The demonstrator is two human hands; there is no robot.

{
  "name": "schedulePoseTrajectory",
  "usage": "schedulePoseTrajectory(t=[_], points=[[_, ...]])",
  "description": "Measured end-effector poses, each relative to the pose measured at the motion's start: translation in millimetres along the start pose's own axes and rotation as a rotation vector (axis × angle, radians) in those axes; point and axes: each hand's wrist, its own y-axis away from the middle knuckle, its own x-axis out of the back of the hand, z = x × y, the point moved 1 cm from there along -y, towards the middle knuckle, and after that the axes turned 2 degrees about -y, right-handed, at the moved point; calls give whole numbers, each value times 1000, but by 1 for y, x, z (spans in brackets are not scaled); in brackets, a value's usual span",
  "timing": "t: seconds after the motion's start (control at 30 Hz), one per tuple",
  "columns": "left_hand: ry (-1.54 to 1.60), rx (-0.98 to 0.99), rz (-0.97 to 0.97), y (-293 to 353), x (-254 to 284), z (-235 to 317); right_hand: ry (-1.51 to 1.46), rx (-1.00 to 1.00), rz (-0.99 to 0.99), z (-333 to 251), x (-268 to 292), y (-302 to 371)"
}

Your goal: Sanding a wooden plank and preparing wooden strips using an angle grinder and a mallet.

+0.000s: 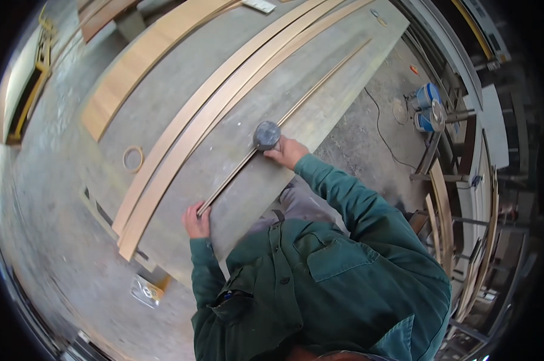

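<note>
A thin wooden strip (pixel 230 180), seemingly more than one laid together, runs diagonally across the grey tabletop (pixel 224 144). My left hand (pixel 196 222) is closed around its near end, at the table's front left. About the middle of the strip, my right hand (pixel 288 151) grips a round, dark-grey, flat-topped object (pixel 267 135). This object covers part of the strip and hides some of my fingers; its exact kind does not show. Beyond my right hand the strip's far part (pixel 326 78) lies along the table.
Long, pale wooden boards (pixel 181 141) lie beyond the strip, beside a wider wood panel (pixel 133 63). A tape roll (pixel 133 159) rests left of them. Blue-and-white cans (pixel 429 108) and a dark cable (pixel 379 120) are right of the table. A plastic bag (pixel 148 291) lies at lower left.
</note>
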Motion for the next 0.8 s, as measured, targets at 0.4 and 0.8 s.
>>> schedulePoseTrajectory(t=[0.4, 0.8], points=[[-318, -242, -140, -116, -153, 167, -97, 113, -89, 63, 58, -41], [-412, -113, -139, -119, -157, 171, -175, -112, 117, 224, 236, -171]])
